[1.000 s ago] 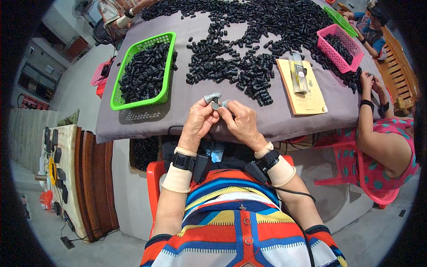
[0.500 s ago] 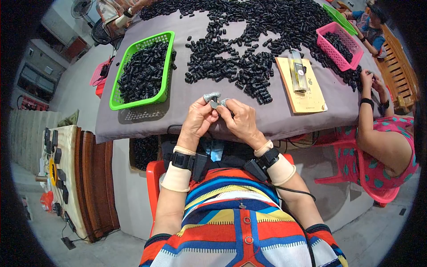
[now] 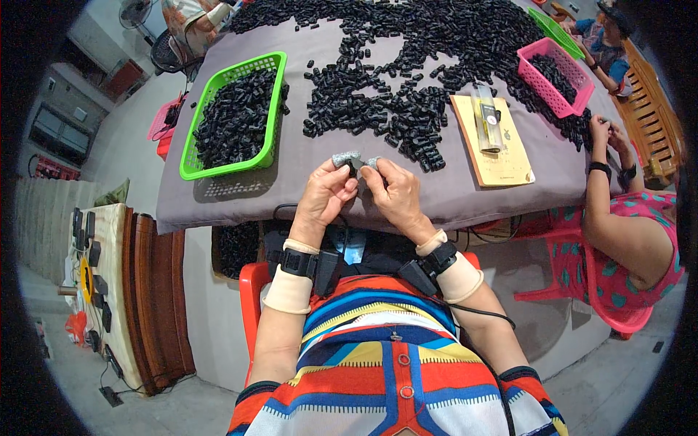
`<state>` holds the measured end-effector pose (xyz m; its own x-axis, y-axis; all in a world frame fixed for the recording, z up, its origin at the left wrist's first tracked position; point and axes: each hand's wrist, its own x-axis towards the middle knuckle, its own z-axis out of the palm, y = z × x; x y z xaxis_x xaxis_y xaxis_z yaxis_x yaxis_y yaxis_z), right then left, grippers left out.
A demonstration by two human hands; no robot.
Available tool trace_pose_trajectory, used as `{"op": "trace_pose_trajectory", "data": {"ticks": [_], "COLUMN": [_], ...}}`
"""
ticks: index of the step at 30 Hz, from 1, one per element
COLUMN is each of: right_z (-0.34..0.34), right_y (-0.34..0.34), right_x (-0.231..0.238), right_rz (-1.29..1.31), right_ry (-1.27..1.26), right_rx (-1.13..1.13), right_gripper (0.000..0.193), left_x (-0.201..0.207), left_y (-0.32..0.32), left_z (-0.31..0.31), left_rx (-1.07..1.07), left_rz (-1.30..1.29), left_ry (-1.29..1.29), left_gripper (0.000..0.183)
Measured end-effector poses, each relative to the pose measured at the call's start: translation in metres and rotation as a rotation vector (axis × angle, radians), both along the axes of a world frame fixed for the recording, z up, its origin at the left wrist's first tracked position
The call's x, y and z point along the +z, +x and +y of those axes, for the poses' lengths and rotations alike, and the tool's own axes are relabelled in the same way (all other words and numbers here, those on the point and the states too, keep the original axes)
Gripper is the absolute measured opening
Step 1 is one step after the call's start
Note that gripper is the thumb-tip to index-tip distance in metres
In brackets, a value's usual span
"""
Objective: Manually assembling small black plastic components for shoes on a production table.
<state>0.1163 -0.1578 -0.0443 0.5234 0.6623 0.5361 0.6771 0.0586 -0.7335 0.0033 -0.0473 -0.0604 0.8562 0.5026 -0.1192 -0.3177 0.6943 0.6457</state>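
Just past the table's near edge, my left hand [image 3: 326, 190] pinches a small black part [image 3: 355, 169] between thumb and forefinger. Close beside it, my right hand [image 3: 395, 192] has its thumb pressed to its forefinger; whatever lies between them is too small and covered to make out. Grey sparkly covers wrap fingertips on both hands. Beyond my hands spreads a loose heap of short black cylindrical pieces [image 3: 378, 109]. To my left stands a green basket [image 3: 225, 172] filled with similar black pieces.
A yellow pad [image 3: 505, 171] with a clear plastic tube-like item [image 3: 488, 123] on it lies right of the heap. Further right is a pink basket [image 3: 556, 103] of black pieces. A co-worker's hands [image 3: 602, 131] work at the right edge, and other people sit farther off.
My right fingers have drawn slightly right, opening a small gap between the fingertips of my two hands. The black part in my left fingers is turned differently.
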Motion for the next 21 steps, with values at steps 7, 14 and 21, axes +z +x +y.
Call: {"op": "trace_pose_trajectory", "data": {"ticks": [7, 14, 21], "right_z": [0.000, 0.001, -0.002], "right_y": [0.002, 0.003, 0.003], "right_x": [-0.002, 0.000, 0.002], "right_rz": [0.049, 0.034, 0.037], "right_ry": [0.000, 0.007, -0.013], "right_rx": [0.005, -0.002, 0.044], "right_gripper": [0.029, 0.030, 0.027], "left_x": [0.004, -0.001, -0.007], "left_y": [0.000, -0.001, 0.000], "left_z": [-0.002, -0.001, 0.001], "left_rx": [0.010, 0.018, 0.035], "left_rz": [-0.016, -0.050, -0.001], "left_ry": [-0.026, -0.062, -0.024], "left_gripper": [0.017, 0.019, 0.020]}}
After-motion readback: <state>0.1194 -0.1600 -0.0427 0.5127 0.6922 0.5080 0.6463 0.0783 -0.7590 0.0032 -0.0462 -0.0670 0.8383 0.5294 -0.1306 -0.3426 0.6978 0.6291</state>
